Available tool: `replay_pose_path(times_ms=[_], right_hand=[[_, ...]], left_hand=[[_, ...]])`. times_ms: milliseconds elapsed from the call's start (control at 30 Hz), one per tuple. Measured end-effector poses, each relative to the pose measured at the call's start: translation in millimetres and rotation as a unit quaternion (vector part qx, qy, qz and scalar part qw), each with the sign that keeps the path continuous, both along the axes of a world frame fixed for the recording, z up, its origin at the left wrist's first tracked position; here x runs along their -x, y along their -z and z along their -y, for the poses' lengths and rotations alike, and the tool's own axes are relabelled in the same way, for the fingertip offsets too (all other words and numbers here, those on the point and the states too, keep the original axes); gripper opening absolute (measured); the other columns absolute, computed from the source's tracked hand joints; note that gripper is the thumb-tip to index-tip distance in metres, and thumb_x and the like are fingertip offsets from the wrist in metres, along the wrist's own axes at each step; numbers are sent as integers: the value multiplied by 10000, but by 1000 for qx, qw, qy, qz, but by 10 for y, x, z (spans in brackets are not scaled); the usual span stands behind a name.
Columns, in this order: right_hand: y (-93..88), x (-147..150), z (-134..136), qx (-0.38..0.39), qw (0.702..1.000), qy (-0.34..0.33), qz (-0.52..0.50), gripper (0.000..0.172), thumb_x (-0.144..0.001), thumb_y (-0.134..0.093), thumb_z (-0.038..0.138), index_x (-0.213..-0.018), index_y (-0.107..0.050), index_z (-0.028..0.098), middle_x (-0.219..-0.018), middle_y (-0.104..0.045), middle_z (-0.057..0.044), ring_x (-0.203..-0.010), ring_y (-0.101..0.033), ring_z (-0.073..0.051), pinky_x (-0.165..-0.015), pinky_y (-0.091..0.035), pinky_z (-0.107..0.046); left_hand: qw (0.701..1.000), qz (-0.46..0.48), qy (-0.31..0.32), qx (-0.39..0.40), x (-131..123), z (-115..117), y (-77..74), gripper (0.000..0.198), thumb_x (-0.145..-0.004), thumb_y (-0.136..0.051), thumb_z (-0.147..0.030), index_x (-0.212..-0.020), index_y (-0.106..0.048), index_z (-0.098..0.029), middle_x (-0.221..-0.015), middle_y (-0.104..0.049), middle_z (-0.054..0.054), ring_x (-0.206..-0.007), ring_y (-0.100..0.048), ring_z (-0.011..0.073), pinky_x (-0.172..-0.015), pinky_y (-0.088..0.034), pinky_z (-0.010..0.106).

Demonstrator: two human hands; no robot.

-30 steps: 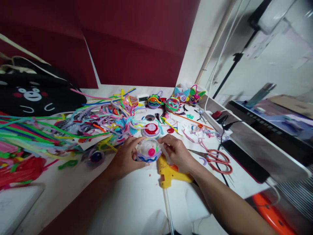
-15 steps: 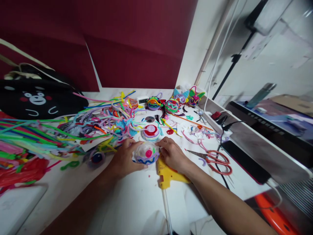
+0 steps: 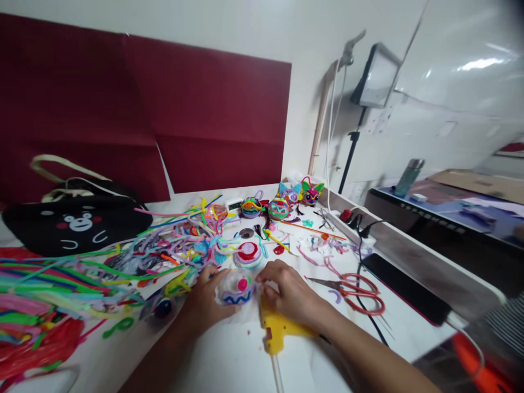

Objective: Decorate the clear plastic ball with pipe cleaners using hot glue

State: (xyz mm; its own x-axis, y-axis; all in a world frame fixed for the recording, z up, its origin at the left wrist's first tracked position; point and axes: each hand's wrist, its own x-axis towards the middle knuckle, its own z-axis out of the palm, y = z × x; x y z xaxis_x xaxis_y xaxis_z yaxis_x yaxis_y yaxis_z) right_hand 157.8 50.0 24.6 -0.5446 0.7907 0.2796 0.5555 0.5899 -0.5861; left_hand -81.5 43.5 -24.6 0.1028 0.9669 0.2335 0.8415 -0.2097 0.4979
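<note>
My left hand [image 3: 202,305] is curved around a clear plastic ball [image 3: 231,292], gripping its left side. The ball carries a pink dot and a blue zigzag over a lilac band. At its right edge my right hand [image 3: 289,286] has thumb and forefinger pinched together; whatever lies between them is too small to make out. Partly under the right hand lies a yellow glue gun [image 3: 276,330] with a clear glue stick in its rear. Just beyond the ball rests a round piece with a red centre [image 3: 248,252] and a lilac and pale blue rim.
Orange-handled scissors [image 3: 362,292] and a black phone [image 3: 405,289] lie on the right. Pipe cleaners [image 3: 61,278] pile up at left before a black bag [image 3: 77,224]. Several decorated balls [image 3: 279,208] stand at the back. A power strip [image 3: 352,226] runs along the right ledge.
The camera view has tilted up, so the table appears lower and more wall shows. My left hand keeps hold of the ball. My right fingers have drawn slightly back from its edge.
</note>
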Motion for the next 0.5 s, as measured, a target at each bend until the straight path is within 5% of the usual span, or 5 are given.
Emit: replay_pose_path(times_ms=[200, 500], right_hand=[[-129, -45, 193, -74, 966, -197, 153, 66, -758, -602, 111, -760, -633, 169, -827, -689, -52, -890, -604, -186, -899, -429, -285], [-24, -58, 285, -145, 948, -191, 209, 164, -881, -551, 253, -761, -632, 175, -914, -672, -72, -982, -557, -219, -869, -397, -362]], left_hand=[[1000, -15, 6, 14, -64, 77, 0, 651, -613, -727, -289, -1244, -576, -233, -1177, -482, 86, -981, -614, 250, -834, -515, 356], [998, -49, 23, -16, -82, 80, 25, 605, -627, -730, -293, -1211, -572, -286, -1134, -497, 54, -1016, -617, 252, -850, -508, 339]])
